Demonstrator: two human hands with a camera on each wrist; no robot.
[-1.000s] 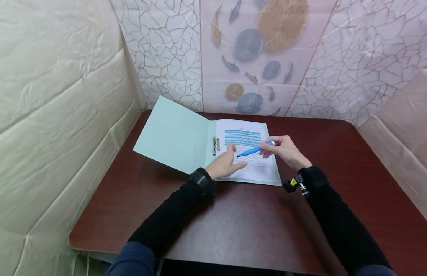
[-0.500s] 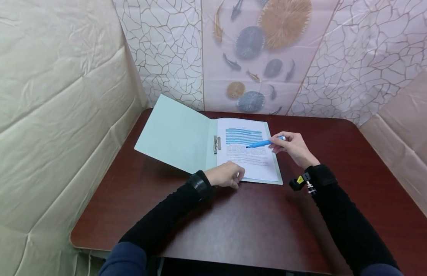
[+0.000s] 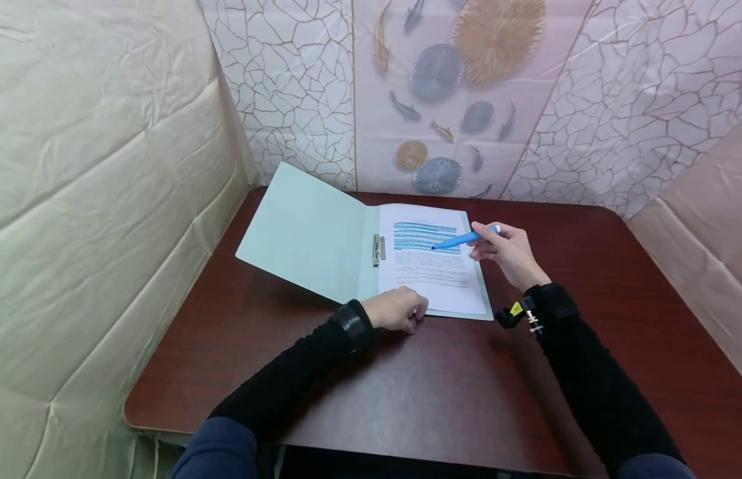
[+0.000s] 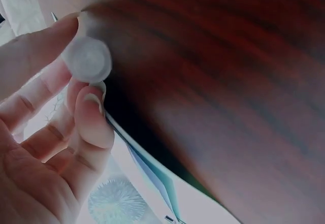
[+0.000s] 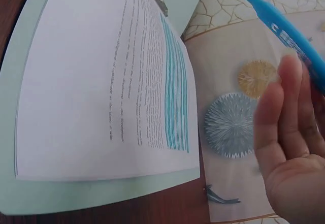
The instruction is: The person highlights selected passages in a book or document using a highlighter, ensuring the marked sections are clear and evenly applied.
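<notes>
My right hand (image 3: pixel 507 251) pinches a blue highlighter (image 3: pixel 463 239) over the right side of a printed sheet (image 3: pixel 436 283). Its dark blue tip points left, above the page in the right wrist view. Blue strokes (image 5: pixel 176 92) cover the upper lines of text. The sheet lies in an open pale green folder (image 3: pixel 313 233), under a metal clip (image 3: pixel 376 250). At the folder's front edge is my left hand (image 3: pixel 396 309). Its thumb and fingers hold a small round whitish cap (image 4: pixel 90 60), seen end-on in the left wrist view and hidden in the head view.
The folder's cover slants up on the left. Everything lies on a dark red-brown table (image 3: pixel 454 386). A patterned cloth backdrop (image 3: pixel 436 100) stands behind it, with pale padded sheeting (image 3: pixel 107 199) at the left.
My left hand has drawn back from above the page to the folder's front edge, its fingers now curled in. My right hand has carried the highlighter a little right and away, over the highlighted lines.
</notes>
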